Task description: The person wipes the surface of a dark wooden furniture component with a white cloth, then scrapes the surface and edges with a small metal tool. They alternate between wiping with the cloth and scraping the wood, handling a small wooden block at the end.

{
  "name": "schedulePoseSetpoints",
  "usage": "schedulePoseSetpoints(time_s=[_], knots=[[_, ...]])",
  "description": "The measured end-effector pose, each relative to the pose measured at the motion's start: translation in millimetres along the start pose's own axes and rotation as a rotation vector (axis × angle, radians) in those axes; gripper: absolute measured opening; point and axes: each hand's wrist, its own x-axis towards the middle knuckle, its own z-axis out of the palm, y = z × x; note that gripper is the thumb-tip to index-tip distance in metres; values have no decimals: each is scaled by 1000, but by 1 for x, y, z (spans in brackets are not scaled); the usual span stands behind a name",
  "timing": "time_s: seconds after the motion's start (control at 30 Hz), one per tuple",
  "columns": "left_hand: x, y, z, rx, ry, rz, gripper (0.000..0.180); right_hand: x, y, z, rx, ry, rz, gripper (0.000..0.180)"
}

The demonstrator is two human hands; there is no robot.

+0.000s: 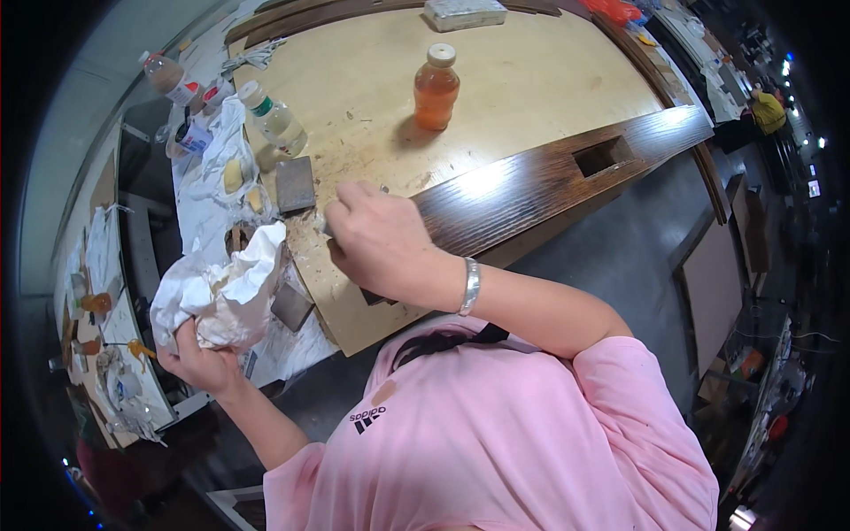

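My left hand (pixel 202 361) is closed round a crumpled white paper or cloth (pixel 232 292), held up at the near left corner of the workbench. Over the left end of a glossy dark brown wooden board (pixel 522 195) is my right hand (pixel 385 237), its fingers curled in. A small greyish bit shows at those fingertips, too hidden to name. The board lies slanting across the bench and has a rectangular cutout (pixel 604 157) towards its right end. Just beyond my right hand rests a grey-brown sanding block or pad (pixel 295 184).
A bottle of amber liquid (pixel 436 88) stands on the pale bench top (pixel 372 62). Left of it are a clear bottle (pixel 276 122), a red-labelled bottle (pixel 168 78) and yellowish lumps (pixel 233 175) on white sheeting. Another grey block (pixel 290 306) lies near the left edge. A white block (pixel 465 13) sits at the back.
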Motion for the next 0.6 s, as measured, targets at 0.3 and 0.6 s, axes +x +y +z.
schedulePoseSetpoints(time_s=[0.3,0.6], knots=[[12,-14,16,-47,-42,-203,31,-20,50,-61,-309,24,391,21],[-37,17,191,482,-1229,163,59,-44,106,-99,-268,125,415,14]])
